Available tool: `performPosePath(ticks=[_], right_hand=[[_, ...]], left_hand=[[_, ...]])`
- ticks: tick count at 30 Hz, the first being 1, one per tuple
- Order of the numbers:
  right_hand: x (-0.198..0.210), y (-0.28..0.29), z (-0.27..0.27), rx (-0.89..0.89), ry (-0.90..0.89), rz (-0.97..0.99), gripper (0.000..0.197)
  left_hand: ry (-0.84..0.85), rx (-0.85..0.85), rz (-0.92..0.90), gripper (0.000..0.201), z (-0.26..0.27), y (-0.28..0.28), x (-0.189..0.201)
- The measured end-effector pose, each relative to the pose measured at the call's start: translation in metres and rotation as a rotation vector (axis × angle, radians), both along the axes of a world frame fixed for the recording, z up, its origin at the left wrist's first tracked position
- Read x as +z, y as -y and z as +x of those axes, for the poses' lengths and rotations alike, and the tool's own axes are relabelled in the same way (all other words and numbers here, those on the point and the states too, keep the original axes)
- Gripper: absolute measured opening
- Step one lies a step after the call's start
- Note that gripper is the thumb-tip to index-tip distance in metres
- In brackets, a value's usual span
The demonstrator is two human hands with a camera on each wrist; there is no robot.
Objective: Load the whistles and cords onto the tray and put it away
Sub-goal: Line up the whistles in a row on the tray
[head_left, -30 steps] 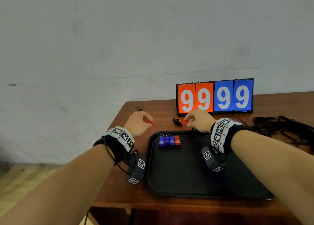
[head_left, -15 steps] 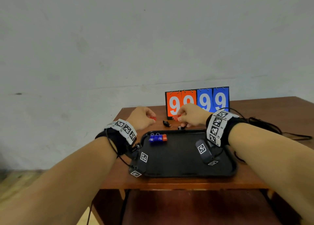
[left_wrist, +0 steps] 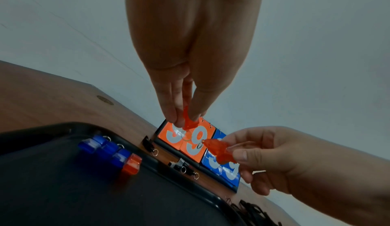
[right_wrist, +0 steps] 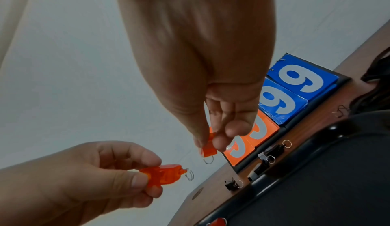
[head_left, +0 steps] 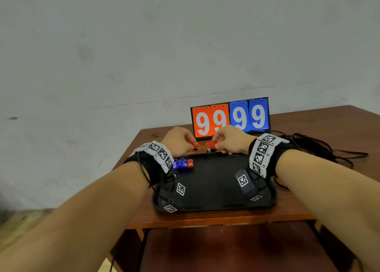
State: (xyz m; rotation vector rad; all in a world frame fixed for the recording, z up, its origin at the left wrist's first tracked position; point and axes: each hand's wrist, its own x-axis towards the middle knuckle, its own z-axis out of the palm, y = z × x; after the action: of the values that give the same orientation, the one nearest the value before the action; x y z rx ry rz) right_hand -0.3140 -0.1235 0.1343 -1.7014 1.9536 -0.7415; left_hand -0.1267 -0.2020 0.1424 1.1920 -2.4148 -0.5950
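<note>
**Hands lifted, a red whistle pinched in each**

Left hand (head_left: 178, 140) pinching one translucent red plastic whistle (left_wrist: 188, 121); right hand (head_left: 230, 139) gripping another (left_wrist: 219, 151). Both now raised off the brown wooden counter (head_left: 320, 126), above the black plastic tray (head_left: 213, 181). Next, probably: down beside the blue and red whistle row (head_left: 183, 163). Black whistles (left_wrist: 181, 167) and black cords (head_left: 320, 146) left on the counter.

Bare arms, no sleeves. Each wrist wears a black band (head_left: 267, 158) with white square-code tags, plus a little black camera (head_left: 244, 182) dangling underneath on cables.
</note>
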Motion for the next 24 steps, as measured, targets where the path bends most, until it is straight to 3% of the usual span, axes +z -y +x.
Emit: performPosePath(ticks=[14,19,24], right_hand=[[-0.048,0.037,-0.011,0.004,-0.046,0.073,0.017],[-0.057,0.051,-0.011,0.023,-0.057,0.080,0.018],[-0.064,0.056,-0.009,0.033,-0.069,0.055,0.010]], left_hand=[[0.213,-0.009,0.000,0.018,-0.035,0.038,-0.043],[0.239,0.003,-0.052,0.031,-0.039,0.042,-0.052],[0.307,0.003,-0.071,0.023,-0.039,0.045,-0.058]])
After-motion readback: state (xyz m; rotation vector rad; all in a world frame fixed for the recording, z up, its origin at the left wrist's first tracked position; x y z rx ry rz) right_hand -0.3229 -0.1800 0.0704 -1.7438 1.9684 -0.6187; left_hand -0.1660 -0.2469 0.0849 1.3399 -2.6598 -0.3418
